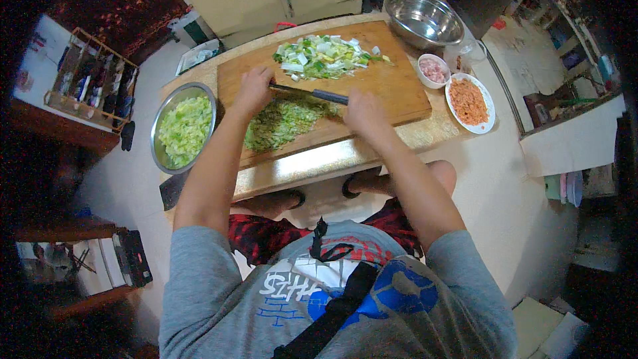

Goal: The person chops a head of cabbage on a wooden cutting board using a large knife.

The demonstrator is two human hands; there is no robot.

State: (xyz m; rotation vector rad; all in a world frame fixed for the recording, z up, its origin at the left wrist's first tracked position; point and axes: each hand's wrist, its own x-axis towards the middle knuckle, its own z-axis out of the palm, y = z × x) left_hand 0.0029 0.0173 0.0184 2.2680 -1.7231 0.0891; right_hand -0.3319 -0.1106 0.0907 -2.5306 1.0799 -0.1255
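Note:
A kitchen knife [329, 96] with a dark handle lies crosswise over the wooden chopping board [398, 90]. The end of its handle runs into my right hand [366, 113], which is blurred. At the far end of the blade my left hand [255, 89] has its fingers curled down over the knife. Finely chopped greens [286, 122] spread beneath and in front of the blade, partly hidden by it. Behind the knife sits a heap of coarser white and green pieces, like sliced scallion or leek [324, 56].
Left of the board, a steel bowl [154, 142] holds chopped pale-green vegetable. To the right stand a small white bowl [423, 79] of pink chopped meat, a white plate [491, 122] of orange shreds, a clear container [471, 51] and a large steel bowl [423, 19]. The table's front edge [309, 172] is near my knees.

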